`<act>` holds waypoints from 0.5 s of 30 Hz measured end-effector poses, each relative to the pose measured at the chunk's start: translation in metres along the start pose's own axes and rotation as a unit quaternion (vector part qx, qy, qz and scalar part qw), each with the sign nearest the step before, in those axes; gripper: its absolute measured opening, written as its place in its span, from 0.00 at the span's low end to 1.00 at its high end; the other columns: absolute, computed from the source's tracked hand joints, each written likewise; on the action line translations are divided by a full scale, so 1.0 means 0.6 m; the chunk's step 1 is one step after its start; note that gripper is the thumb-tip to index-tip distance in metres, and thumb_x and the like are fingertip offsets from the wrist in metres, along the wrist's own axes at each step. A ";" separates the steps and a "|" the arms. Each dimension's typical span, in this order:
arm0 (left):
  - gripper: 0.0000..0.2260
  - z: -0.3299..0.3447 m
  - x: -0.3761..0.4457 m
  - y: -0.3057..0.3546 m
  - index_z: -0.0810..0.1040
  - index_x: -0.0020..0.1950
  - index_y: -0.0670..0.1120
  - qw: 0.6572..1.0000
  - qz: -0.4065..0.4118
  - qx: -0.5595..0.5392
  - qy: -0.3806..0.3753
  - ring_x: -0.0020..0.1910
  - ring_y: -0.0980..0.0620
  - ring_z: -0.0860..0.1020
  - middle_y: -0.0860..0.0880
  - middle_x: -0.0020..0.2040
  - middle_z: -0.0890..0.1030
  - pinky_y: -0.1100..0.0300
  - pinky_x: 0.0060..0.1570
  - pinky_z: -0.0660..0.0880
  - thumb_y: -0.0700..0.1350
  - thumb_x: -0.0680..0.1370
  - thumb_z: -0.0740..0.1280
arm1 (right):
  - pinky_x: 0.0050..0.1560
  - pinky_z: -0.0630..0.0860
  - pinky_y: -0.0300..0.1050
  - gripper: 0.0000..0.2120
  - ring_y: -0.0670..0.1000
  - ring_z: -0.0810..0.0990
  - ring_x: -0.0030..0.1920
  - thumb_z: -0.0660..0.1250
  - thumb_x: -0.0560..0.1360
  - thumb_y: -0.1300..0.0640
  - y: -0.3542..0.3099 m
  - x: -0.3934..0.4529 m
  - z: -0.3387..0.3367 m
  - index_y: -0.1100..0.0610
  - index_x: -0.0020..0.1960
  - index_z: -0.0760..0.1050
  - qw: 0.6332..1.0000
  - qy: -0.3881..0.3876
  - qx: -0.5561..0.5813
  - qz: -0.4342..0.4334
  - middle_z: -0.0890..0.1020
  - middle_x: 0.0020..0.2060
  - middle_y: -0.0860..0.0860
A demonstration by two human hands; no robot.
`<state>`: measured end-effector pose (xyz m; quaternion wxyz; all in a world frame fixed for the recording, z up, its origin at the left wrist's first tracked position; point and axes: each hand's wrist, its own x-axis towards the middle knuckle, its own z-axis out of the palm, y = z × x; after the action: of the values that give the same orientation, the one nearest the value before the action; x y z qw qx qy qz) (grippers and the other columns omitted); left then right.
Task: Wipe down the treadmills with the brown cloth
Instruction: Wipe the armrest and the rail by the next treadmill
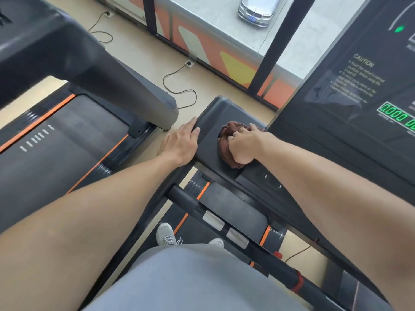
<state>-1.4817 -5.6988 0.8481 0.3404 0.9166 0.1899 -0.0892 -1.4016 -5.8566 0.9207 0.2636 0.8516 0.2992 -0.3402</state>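
Note:
My right hand (pixel 241 145) grips the bunched brown cloth (pixel 229 133) and presses it onto the black left shelf of the treadmill console (pixel 210 122). The cloth shows above and below my fist. My left hand (pixel 180 142) rests flat on the shelf's left edge, fingers straight and wrapped slightly over the rim. The console's display panel (pixel 359 90) with green digits and a caution label rises to the right. A black handlebar (pixel 224 225) with two silver sensor plates runs diagonally below my arms.
A second treadmill (pixel 67 140) with orange stripes stands to the left, its grey upright (pixel 125 86) close to my left hand. Power cables (pixel 177 86) lie on the beige floor ahead. A window wall with dark frames (pixel 267 61) is beyond. My shoes (pixel 167 235) stand on the belt.

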 end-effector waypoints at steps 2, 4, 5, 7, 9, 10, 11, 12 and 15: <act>0.23 0.002 0.003 -0.005 0.55 0.82 0.58 1.000 -0.004 -0.011 0.001 0.77 0.44 0.65 0.54 0.81 0.62 0.48 0.74 0.60 0.57 0.86 0.47 | 0.80 0.48 0.65 0.29 0.65 0.58 0.79 0.60 0.82 0.56 -0.007 0.001 0.014 0.62 0.80 0.58 1.000 0.025 -0.014 -0.006 0.64 0.77 0.62; 0.23 0.002 0.006 -0.006 0.57 0.82 0.57 1.000 -0.006 -0.021 0.005 0.76 0.44 0.66 0.54 0.81 0.63 0.49 0.73 0.61 0.57 0.86 0.47 | 0.79 0.53 0.64 0.23 0.65 0.64 0.76 0.59 0.81 0.57 -0.012 0.000 0.013 0.61 0.74 0.68 0.999 0.046 0.008 -0.010 0.70 0.72 0.62; 0.23 0.002 0.006 -0.006 0.57 0.82 0.57 1.000 -0.006 -0.024 0.005 0.76 0.44 0.67 0.54 0.80 0.64 0.49 0.72 0.62 0.56 0.86 0.48 | 0.77 0.58 0.62 0.17 0.64 0.68 0.73 0.59 0.80 0.58 -0.014 0.000 0.006 0.62 0.66 0.75 0.998 0.054 0.043 -0.006 0.74 0.68 0.61; 0.23 0.003 0.006 -0.004 0.58 0.82 0.57 1.000 -0.006 -0.028 0.003 0.76 0.44 0.67 0.53 0.80 0.65 0.49 0.72 0.62 0.56 0.86 0.48 | 0.71 0.69 0.54 0.10 0.62 0.76 0.65 0.58 0.79 0.59 -0.021 -0.013 -0.008 0.61 0.48 0.77 0.993 0.046 0.113 0.001 0.79 0.59 0.59; 0.22 0.001 0.009 -0.007 0.60 0.81 0.58 0.999 -0.012 -0.049 -0.005 0.76 0.45 0.67 0.53 0.79 0.66 0.49 0.72 0.62 0.57 0.86 0.48 | 0.67 0.74 0.52 0.13 0.62 0.78 0.63 0.59 0.79 0.59 -0.040 -0.026 -0.004 0.62 0.58 0.77 0.984 0.066 0.166 -0.004 0.79 0.59 0.58; 0.23 -0.001 0.012 -0.010 0.61 0.81 0.59 0.998 -0.016 -0.066 -0.009 0.76 0.45 0.67 0.53 0.79 0.67 0.49 0.72 0.61 0.58 0.86 0.47 | 0.66 0.73 0.52 0.21 0.62 0.77 0.64 0.60 0.79 0.57 -0.055 -0.038 0.008 0.63 0.70 0.72 0.978 0.080 0.195 -0.001 0.77 0.64 0.58; 0.23 -0.002 0.014 -0.013 0.62 0.80 0.59 0.996 -0.019 -0.081 -0.010 0.76 0.45 0.67 0.54 0.79 0.67 0.50 0.73 0.61 0.59 0.86 0.46 | 0.66 0.72 0.53 0.29 0.62 0.75 0.67 0.62 0.79 0.55 -0.072 -0.047 0.026 0.61 0.78 0.62 0.971 0.104 0.213 0.011 0.73 0.71 0.59; 0.24 -0.004 0.016 -0.015 0.62 0.80 0.60 0.995 -0.021 -0.092 -0.013 0.76 0.45 0.66 0.54 0.79 0.67 0.50 0.73 0.60 0.60 0.86 0.45 | 0.67 0.70 0.55 0.36 0.62 0.72 0.70 0.63 0.78 0.52 -0.090 -0.057 0.048 0.58 0.82 0.53 0.968 0.134 0.211 0.023 0.66 0.76 0.58; 0.26 -0.007 0.015 -0.016 0.63 0.80 0.59 0.994 -0.025 -0.104 -0.021 0.76 0.44 0.67 0.53 0.79 0.68 0.49 0.73 0.60 0.62 0.85 0.42 | 0.73 0.60 0.58 0.41 0.61 0.63 0.76 0.64 0.78 0.42 -0.127 -0.053 0.121 0.52 0.84 0.48 0.947 0.260 0.177 0.062 0.57 0.82 0.57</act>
<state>-1.4772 -5.6868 0.8427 0.4359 0.8689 0.2139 -0.0967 -1.5035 -5.8623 0.8796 0.0426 0.9603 0.2392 -0.1372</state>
